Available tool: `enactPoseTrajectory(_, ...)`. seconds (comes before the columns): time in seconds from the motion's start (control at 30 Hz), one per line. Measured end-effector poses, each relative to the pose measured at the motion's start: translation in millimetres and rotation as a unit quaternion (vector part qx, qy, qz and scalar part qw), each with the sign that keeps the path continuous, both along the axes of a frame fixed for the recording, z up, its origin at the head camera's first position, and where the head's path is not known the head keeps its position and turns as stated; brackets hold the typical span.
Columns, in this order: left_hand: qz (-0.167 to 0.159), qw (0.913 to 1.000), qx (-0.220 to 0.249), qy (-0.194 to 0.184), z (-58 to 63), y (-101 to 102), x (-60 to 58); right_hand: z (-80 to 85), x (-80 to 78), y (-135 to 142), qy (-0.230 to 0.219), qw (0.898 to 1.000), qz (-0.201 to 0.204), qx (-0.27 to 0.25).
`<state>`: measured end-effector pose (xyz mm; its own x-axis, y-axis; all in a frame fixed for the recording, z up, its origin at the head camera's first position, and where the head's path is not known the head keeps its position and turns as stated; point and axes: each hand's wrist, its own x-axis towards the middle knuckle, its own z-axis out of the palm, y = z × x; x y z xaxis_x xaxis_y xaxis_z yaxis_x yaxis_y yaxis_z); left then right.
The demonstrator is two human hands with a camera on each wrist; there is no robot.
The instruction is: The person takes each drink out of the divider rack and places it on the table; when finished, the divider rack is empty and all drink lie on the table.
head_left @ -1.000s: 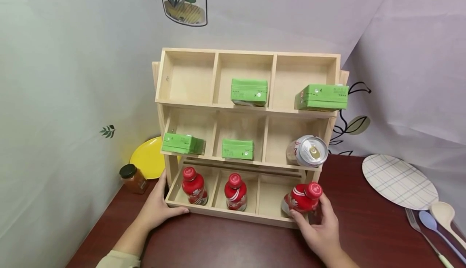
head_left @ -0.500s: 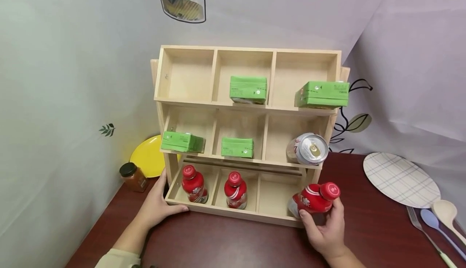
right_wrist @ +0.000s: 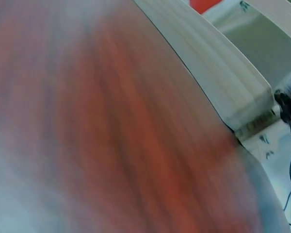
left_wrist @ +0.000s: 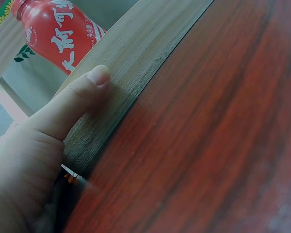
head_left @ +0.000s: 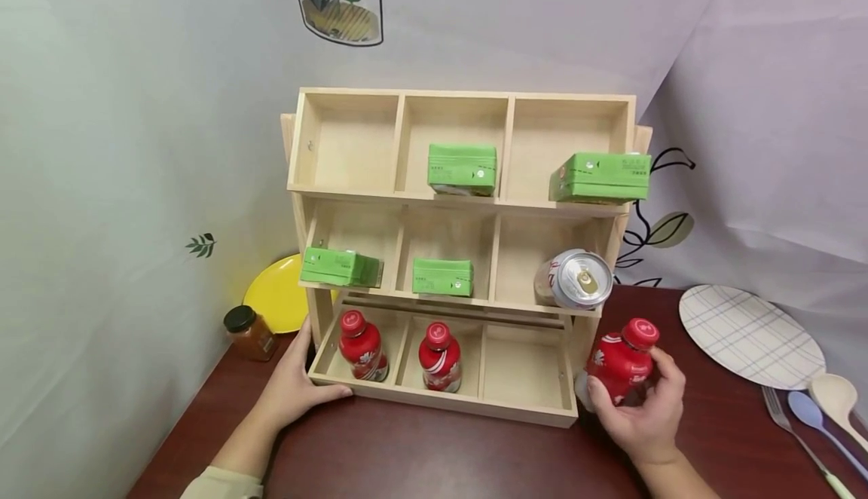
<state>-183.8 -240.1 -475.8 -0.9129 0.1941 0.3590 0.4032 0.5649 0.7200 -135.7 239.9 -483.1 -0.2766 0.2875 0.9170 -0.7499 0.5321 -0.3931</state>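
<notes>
The right hand (head_left: 646,417) grasps a red, round-shouldered bottle with a red screw cap (head_left: 618,367), thumb on its near side and fingers curled round its right; the bottle is held just beyond the right end of a pale, three-tiered wooden rack (head_left: 353,145). Its long axis leans, cap up and to the right, whitish base down and to the left, toward the rack's front corner. The governing relation, as judged here, is a sideways one: the bottom tier's right-hand compartment (head_left: 525,367) lies to the left of the bottle, with the end wall (head_left: 568,375) between them. The right hand is plainly the nearer; the left hand (head_left: 293,384) rests at the opposite front corner, thumb extended along the pale wooden front board (head_left: 468,403), visible index finger straight (the remaining fingers are hidden). Whether the bottle's base touches the rack or the dark red-brown wooden desk (head_left: 434,457) cannot be told; the right fingertips are partly concealed. The right wrist view is blurred and omits the grasp; a grey and black shape (right_wrist: 288,104) at its edge is cut off beyond identification.
</notes>
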Motion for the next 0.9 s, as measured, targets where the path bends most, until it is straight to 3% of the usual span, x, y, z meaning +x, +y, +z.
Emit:
enactPoseTrajectory(0.13,-0.002,1.0,-0.003,0.0,-0.4,0,0.2,-5.1,-2.2,13,-0.033,0.999,-0.042,-0.008)
enactPoseTrajectory(0.27,0.002,1.0,-0.003,-0.003,-0.1,0,0.7,-17.3,-6.0,27,-0.1,0.993,-0.069,0.003)
enactPoseTrajectory(0.57,0.001,1.0,-0.002,-0.001,-0.1,-1,-0.2,-23.0,-10.3,38,-0.249,0.961,-0.118,-0.01)
enactPoseTrajectory(0.9,0.001,1.0,-0.004,-0.005,-1.0,0,-2.2,-24.6,-15.7,37,-0.279,0.955,-0.103,-0.013)
